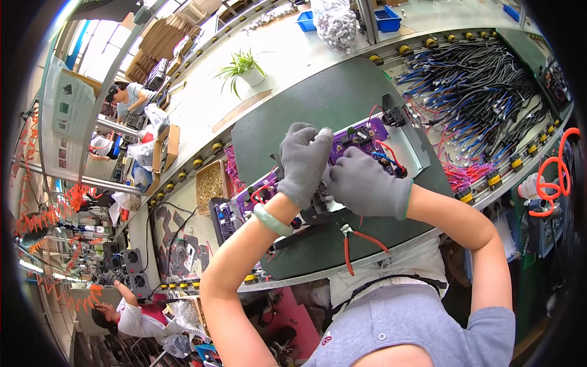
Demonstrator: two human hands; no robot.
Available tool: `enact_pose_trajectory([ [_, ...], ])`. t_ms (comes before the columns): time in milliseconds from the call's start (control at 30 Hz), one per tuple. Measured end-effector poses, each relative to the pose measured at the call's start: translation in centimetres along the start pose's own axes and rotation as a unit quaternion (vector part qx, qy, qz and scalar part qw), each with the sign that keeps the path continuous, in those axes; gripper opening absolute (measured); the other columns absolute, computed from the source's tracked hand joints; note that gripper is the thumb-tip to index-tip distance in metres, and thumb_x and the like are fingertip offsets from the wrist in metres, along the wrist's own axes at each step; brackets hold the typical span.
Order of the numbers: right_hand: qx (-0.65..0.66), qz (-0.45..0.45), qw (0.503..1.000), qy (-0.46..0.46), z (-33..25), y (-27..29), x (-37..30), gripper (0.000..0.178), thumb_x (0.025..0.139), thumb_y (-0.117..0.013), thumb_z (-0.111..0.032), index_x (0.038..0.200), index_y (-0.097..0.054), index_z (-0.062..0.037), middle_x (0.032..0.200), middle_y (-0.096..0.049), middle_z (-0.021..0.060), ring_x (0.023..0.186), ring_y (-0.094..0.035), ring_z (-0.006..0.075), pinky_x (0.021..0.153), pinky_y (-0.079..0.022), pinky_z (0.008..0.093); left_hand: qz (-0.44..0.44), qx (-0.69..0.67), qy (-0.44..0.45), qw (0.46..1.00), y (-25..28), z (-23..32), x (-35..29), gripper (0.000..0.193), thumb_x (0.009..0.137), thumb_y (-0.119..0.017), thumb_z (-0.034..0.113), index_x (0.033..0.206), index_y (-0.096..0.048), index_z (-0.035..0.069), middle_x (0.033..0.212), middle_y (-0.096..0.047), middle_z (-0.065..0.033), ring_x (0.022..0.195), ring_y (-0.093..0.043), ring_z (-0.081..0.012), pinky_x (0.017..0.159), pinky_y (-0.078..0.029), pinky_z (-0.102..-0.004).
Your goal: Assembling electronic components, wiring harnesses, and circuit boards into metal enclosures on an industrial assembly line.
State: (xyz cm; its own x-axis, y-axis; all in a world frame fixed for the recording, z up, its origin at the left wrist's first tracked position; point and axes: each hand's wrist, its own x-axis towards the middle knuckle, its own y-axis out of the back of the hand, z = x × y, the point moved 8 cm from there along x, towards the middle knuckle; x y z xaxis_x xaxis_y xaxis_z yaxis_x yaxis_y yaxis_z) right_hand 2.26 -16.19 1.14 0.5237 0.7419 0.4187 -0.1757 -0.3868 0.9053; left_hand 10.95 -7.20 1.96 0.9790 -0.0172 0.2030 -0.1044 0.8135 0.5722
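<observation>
Both of my hands wear grey gloves and meet over a purple circuit board [378,129] on the dark green work mat [269,131]. My left hand [302,162] is closed at the board's left part, thumb and fingers pressed together. My right hand [367,183] is closed too, its fingers curled down at the board's near edge. What either hand grips is hidden by the gloves. Red wires [391,153] rise from the board beside a metal housing plate [417,158]. More purple board [244,200] shows left of my left wrist. Red-handled cutters [348,244] lie nearer me, their jaws open.
A large heap of black cables [477,79] with blue and white ends fills the right side. A tray of small brass-coloured parts [211,186] stands left. Behind the mat are a potted plant [249,72] and a bag of grey parts [335,25]. Other people work at far left.
</observation>
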Motion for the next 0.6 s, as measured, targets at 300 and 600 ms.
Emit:
enact_pose_trajectory([
  [300,0.254,0.185,0.918,-0.24,3.9,3.1,-1.3,0.025,0.079,-0.076,-0.017,0.1,-0.066,-0.0058,0.076,-0.064,0.0149,0.07,-0.065,0.0317,0.061,-0.049,0.0435,-0.063,0.065,-0.126,0.988,1.4,3.6,-1.3,0.034,0.083,-0.066,0.029,0.069,-0.067,-0.001,0.097,-0.065,-0.0149,0.091,-0.061,-0.0315,0.084,-0.047,-0.0393],
  [600,0.545,0.177,0.782,-0.244,4.7,0.9,0.2,0.017,0.093,-0.064,-0.008,0.104,-0.069,0.0032,0.08,-0.07,0.0116,0.074,-0.061,0.0072,0.067,-0.052,0.0293,-0.006,0.09,-0.178,0.98,6.1,3.4,-3.8,0.03,0.084,-0.074,0.022,0.107,-0.067,0.004,0.101,-0.064,-0.0127,0.087,-0.066,-0.0271,0.078,-0.054,-0.0367],
])
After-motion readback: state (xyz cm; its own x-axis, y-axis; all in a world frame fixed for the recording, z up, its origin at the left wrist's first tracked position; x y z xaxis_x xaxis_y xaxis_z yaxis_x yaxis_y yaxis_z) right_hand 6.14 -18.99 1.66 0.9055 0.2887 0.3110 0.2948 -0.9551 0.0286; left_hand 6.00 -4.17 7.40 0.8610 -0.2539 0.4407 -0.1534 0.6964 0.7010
